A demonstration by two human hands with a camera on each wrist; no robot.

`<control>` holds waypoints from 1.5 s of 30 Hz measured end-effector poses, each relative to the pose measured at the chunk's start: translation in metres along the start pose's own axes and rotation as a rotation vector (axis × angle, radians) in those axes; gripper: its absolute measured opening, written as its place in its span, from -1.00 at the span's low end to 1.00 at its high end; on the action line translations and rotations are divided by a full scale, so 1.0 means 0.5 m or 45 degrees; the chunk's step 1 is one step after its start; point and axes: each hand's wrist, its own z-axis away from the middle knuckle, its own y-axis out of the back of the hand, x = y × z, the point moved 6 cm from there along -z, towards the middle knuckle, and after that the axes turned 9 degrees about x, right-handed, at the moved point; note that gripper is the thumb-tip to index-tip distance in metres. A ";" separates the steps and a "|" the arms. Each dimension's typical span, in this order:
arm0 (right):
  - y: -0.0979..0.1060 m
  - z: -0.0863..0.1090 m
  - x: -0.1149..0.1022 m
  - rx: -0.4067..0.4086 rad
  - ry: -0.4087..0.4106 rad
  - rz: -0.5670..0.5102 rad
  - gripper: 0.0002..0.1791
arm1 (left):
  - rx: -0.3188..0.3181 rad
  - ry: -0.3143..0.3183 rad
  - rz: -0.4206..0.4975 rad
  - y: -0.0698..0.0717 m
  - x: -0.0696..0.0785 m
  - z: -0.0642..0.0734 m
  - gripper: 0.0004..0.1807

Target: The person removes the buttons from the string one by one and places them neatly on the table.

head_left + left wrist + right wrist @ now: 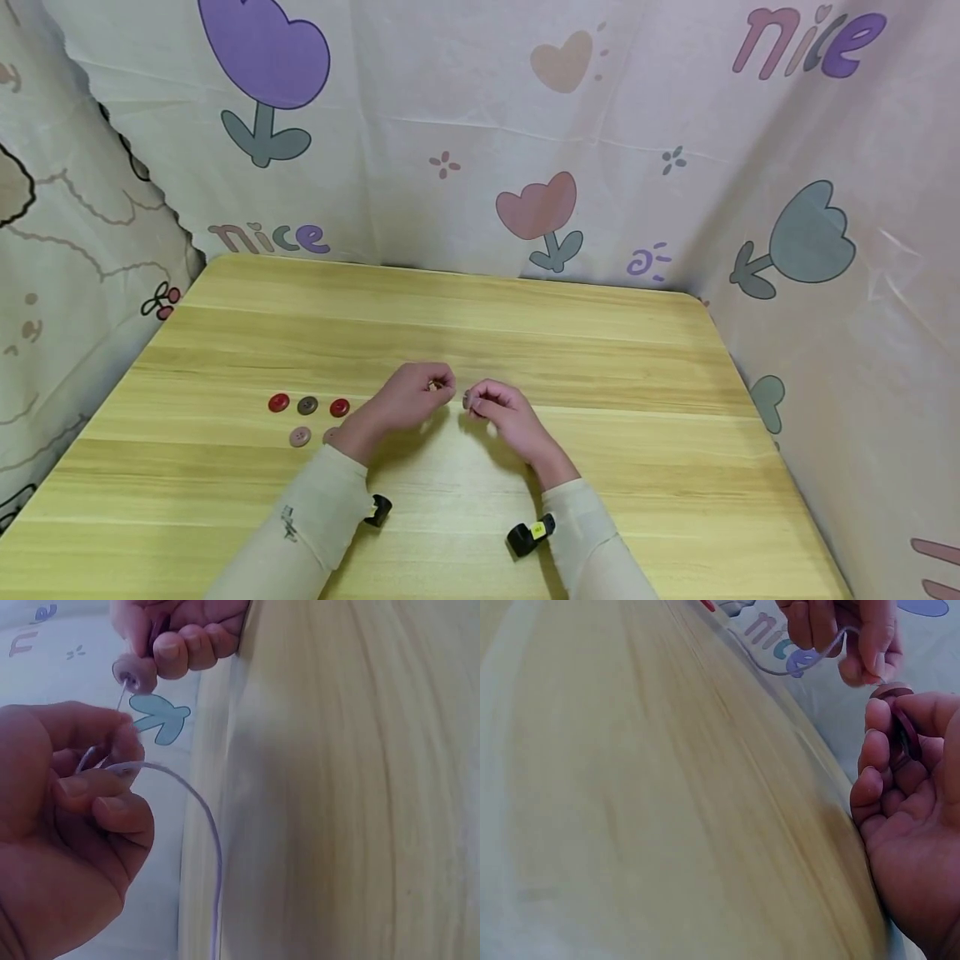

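Over the middle of the table, my left hand pinches a pale lilac cord between thumb and fingertips. A free length of the cord curves down from the fingers. Its thin, taut end meets a hole in a pinkish round button. Facing it, my right hand grips that button at the fingertips. A dark red button also sits between the right thumb and fingers, partly hidden by them. A small gold-coloured bit shows at the left fingers in the head view.
Left of the hands lie a red button, a grey-brown button, another red button and a pink button. One more pink button is partly covered by the left wrist. Printed cloth hangs behind the wooden table.
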 end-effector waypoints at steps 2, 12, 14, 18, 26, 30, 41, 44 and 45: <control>0.000 -0.001 0.001 -0.001 -0.002 0.001 -0.81 | -0.019 0.022 0.009 -0.005 0.000 -0.001 -0.84; 0.013 -0.017 0.056 0.003 -0.011 -0.003 -0.82 | -0.012 0.101 0.029 -0.005 -0.006 0.005 -0.85; 0.013 -0.017 0.059 0.004 0.001 -0.008 -0.82 | -0.014 0.106 0.018 -0.006 -0.007 0.006 -0.73; 0.013 -0.016 0.062 0.007 0.017 -0.025 -0.83 | -0.020 0.096 -0.006 -0.009 -0.009 0.006 -0.60; 0.014 -0.017 0.061 -0.010 0.059 -0.063 -0.81 | -0.022 0.063 0.000 -0.013 -0.009 0.003 -0.60; 0.013 -0.017 0.059 -0.019 0.079 -0.068 -0.81 | -0.029 0.058 -0.003 -0.014 -0.010 0.002 -0.66; 0.016 -0.015 0.060 -0.004 0.058 -0.022 -0.78 | -0.008 0.055 -0.007 -0.006 -0.015 0.007 -0.84; 0.018 -0.013 0.060 0.009 0.047 0.000 -0.78 | 0.005 0.074 0.008 0.001 -0.017 0.010 -0.85; 0.018 -0.013 0.061 0.012 0.041 0.004 -0.78 | 0.008 0.079 0.011 0.004 -0.018 0.011 -0.85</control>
